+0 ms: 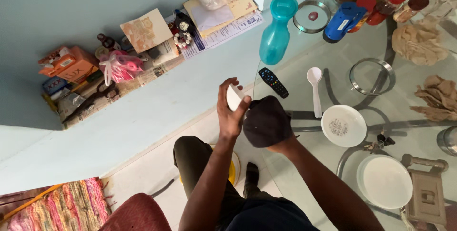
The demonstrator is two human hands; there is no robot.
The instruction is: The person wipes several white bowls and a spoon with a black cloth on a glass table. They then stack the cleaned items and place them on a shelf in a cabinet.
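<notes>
While the white dish (234,96) is gripped at its edge by the left hand (230,112), it is kept off the glass table (304,64), above the floor just left of the table's near edge. A dark cloth (266,120) is wrapped over the right hand (275,138), which is closed inside it and pressed against the dish, apparently so that the surface can be rubbed. The dish is held tilted on edge; its open face cannot be made out. Its long axis runs roughly near to far. On the table, a white spoon (315,88), a remote (273,82) and two white plates (343,125) are laid out to the right.
</notes>
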